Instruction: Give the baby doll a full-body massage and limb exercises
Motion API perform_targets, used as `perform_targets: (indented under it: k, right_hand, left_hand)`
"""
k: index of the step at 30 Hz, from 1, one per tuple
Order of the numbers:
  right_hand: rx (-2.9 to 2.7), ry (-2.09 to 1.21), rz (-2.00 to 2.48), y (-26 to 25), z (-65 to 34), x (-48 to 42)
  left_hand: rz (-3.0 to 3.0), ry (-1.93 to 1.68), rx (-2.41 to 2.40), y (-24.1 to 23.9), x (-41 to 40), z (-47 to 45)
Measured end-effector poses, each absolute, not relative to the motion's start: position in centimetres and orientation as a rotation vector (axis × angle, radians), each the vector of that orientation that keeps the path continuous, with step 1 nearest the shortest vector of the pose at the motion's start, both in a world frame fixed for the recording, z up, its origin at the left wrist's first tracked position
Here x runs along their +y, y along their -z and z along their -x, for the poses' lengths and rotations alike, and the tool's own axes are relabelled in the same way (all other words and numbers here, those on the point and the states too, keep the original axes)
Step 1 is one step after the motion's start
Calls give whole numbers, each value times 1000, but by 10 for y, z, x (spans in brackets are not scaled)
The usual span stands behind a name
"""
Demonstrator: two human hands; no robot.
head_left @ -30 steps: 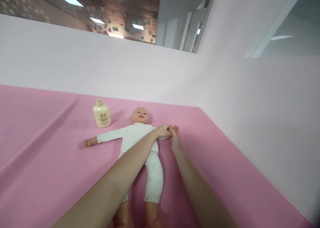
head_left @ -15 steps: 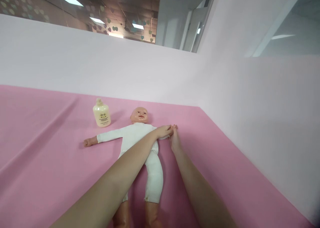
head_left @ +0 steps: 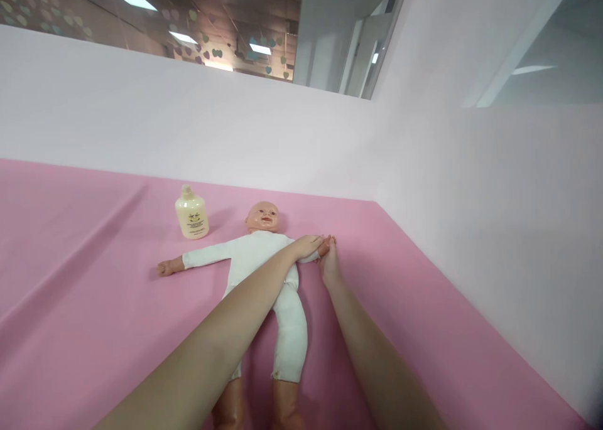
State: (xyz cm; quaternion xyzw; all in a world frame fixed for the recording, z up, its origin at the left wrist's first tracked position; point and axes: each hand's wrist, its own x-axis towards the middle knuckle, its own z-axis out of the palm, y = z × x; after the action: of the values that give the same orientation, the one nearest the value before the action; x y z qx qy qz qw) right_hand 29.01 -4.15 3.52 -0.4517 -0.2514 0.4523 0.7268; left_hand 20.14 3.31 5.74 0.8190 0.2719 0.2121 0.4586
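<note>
A baby doll (head_left: 257,251) in a white cloth suit lies on its back, head away from me, its arms spread to the sides. Across its body reaches my left arm, and my left hand (head_left: 307,246) is closed around the doll's forearm on the right side, near the wrist. My right hand (head_left: 330,263) grips the doll's small brown hand (head_left: 324,247) from the right, fingers closed. Both my hands are close together there, and some fingertips are hidden. The doll's other arm (head_left: 207,255) lies stretched out to the left, untouched.
A pale yellow pump bottle (head_left: 192,215) with a dark label stands left of the doll's head. Pink sheeting (head_left: 94,304) covers the surface, with a long crease at left. White walls (head_left: 188,129) rise behind and at right, with windows (head_left: 155,16) above.
My left hand has slid slightly left along the doll's arm, so more of the doll's hand shows. My right hand has barely shifted; doll and bottle stay put.
</note>
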Motion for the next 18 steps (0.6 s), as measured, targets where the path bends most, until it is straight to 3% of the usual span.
perform_targets:
  k: [18]
  right_hand:
    - [-553,-1008,995,-32,-292,-40]
  left_hand:
    - [-2074,-427,663,-69,25,-197]
